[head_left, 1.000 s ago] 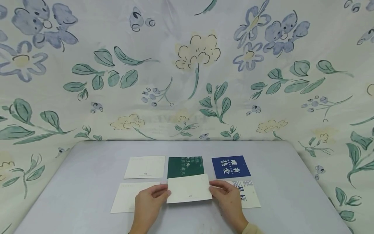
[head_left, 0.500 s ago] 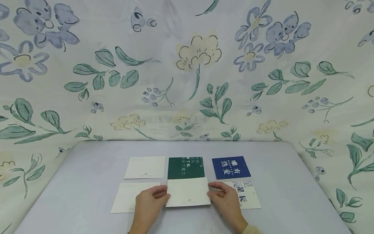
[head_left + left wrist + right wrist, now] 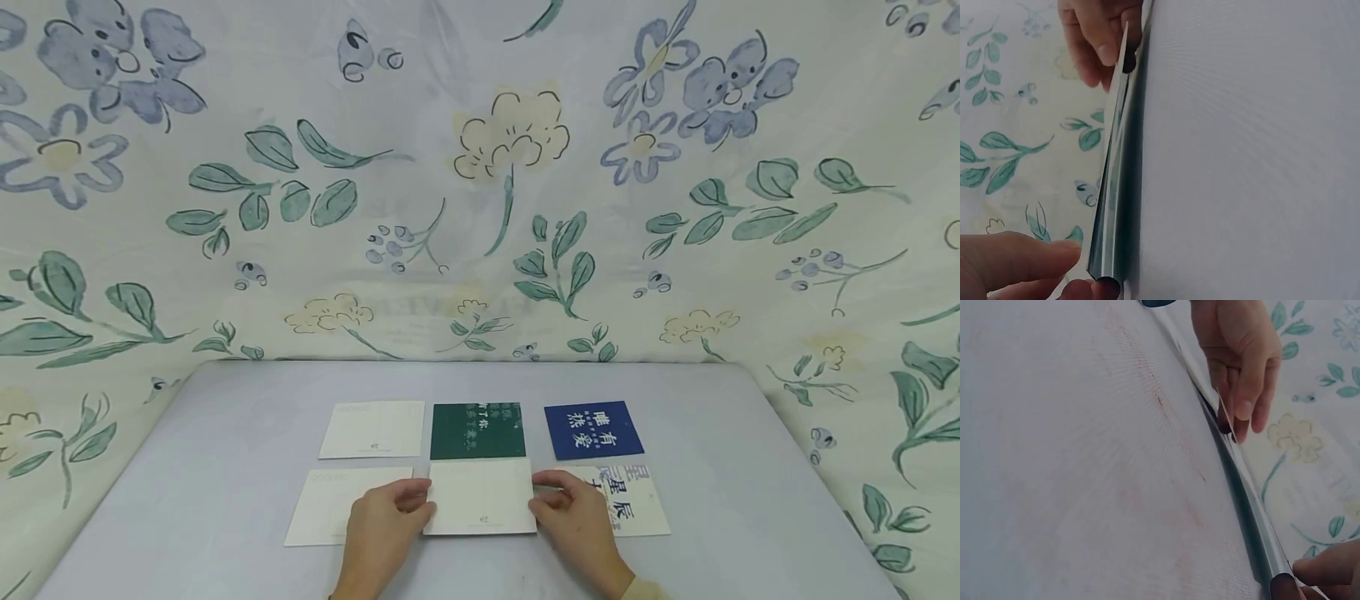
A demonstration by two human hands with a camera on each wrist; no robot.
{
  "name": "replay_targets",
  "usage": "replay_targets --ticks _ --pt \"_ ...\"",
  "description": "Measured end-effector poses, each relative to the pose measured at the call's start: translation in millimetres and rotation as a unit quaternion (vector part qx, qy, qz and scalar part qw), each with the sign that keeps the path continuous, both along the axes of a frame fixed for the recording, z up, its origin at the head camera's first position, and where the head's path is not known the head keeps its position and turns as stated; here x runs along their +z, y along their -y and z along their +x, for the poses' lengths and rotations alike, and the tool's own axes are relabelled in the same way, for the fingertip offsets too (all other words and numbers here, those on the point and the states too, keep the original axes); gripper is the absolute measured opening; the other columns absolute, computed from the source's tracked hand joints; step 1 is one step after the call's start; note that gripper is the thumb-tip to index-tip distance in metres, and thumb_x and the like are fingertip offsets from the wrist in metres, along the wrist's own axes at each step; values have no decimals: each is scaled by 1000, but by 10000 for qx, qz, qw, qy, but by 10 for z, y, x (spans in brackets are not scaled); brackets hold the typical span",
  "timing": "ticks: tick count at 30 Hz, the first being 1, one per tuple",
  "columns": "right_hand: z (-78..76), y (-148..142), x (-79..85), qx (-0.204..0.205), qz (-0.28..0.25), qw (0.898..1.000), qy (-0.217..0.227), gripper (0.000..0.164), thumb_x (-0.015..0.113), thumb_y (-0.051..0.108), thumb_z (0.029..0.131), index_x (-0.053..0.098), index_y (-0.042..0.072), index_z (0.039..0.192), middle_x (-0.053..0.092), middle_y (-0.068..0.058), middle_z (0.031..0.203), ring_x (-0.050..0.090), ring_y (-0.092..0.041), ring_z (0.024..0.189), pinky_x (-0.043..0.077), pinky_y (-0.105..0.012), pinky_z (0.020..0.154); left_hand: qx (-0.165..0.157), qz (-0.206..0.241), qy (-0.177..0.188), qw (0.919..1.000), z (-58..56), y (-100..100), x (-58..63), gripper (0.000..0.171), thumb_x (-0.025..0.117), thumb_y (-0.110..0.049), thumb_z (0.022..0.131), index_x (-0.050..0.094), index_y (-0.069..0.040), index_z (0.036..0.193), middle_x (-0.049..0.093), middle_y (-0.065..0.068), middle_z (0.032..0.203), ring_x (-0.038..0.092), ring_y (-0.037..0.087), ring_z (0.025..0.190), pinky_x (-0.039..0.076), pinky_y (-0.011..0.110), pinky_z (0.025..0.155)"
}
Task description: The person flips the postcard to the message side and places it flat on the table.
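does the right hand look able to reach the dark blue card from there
Probably yes: the dark blue card lies uncovered beyond the right hand, with nothing standing between, though that hand holds the middle white card and would likely need to let go.

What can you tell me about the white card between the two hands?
The white card is rectangular, thin, paper-like, with a small dark mark near its near edge. The left hand and right hand hold it by its short sides, in front of the green card; its near edge appears raised off the tabletop.
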State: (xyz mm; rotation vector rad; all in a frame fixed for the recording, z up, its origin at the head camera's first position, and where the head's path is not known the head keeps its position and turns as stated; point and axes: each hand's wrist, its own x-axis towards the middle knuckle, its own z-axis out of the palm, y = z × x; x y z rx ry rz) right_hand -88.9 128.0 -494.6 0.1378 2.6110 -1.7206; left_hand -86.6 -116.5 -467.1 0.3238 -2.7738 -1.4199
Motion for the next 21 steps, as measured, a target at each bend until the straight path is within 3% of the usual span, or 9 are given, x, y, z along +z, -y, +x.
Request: replay_targets --ticks 10,21 --pt "6 -2 -2 211 280 9992 -190 31 77 0 79 72 5 109 70 0 85 64 -14 73 56 -21 63 -165 -313 -84 9993 17 -10 -2 22 82 -6 78 78 -6 100 75 2 85 70 17 81 58 38 73" --pt "17 14 -4 290 523 9980 -197 33 78 1 78 72 4 110 66 2 81 62 -11 71 55 -20 64 -246 -331 -93 9991 22 -23 4 20 81 -7 78 78 -6 97 72 -2 80 64 14 77 54 34 70"
